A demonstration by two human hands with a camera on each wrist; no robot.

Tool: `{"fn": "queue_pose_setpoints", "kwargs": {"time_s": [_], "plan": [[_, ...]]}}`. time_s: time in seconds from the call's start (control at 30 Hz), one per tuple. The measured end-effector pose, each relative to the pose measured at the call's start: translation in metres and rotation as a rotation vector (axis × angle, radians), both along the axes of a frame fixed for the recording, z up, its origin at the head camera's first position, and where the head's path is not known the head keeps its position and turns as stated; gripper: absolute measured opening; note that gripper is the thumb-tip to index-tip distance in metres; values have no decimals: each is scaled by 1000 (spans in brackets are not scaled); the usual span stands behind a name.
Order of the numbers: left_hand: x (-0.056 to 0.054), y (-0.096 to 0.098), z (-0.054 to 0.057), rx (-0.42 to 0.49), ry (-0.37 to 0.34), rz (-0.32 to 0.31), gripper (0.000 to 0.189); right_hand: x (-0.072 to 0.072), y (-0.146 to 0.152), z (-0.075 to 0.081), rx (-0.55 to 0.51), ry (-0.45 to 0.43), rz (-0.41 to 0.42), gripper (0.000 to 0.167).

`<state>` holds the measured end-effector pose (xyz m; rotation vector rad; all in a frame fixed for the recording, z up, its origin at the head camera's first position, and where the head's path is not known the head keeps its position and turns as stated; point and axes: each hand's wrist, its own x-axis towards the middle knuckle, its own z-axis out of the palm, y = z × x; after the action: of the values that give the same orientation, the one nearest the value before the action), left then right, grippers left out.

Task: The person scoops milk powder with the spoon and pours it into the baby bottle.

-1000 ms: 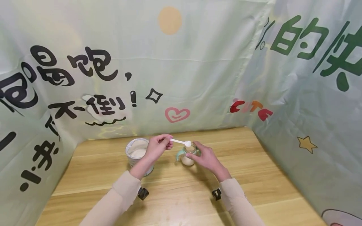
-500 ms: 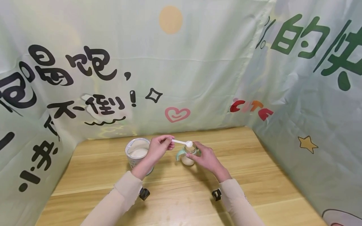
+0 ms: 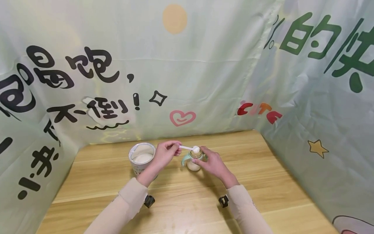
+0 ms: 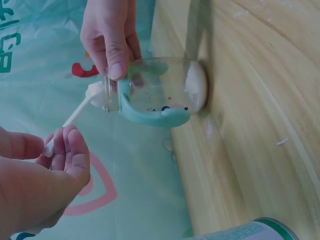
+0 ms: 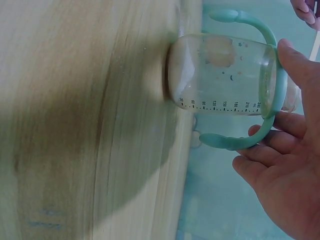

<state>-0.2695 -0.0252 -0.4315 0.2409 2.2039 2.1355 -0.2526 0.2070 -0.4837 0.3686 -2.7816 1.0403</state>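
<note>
My left hand pinches the handle end of a white scoop. In the left wrist view the bowl of the scoop is at the mouth of a clear baby bottle, with white powder in it. My right hand grips the bottle around its neck, by the mint-green handle ring. The bottle stands upright on the table, with pale powder at its bottom. Left of the bottle stands an open can of off-white powder, partly hidden behind my left hand and forearm.
The wooden table meets printed cloth walls at the back and both sides. White specks lie on the wood in the left wrist view. A dark wrist-worn device shows below my left sleeve.
My left hand has shifted slightly right and down, bringing the scoop's bowl closer over the bottle mouth. The right hand and bottle have barely moved.
</note>
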Motion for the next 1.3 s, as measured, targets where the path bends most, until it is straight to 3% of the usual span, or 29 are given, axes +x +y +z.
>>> {"fn": "queue_pose_setpoints", "kwargs": {"time_s": [0.47,0.93,1.3], "plan": [[7,-6,-1,-180,128,-37,20,-1,-1,0,-4,-1,1,64],[8,-8,-5,-261,215,-31,21,0,-1,1,3,-16,-5,68],[12,-14,-6,-343,273,-61,20,1,-2,4,12,-18,-5,71]]}}
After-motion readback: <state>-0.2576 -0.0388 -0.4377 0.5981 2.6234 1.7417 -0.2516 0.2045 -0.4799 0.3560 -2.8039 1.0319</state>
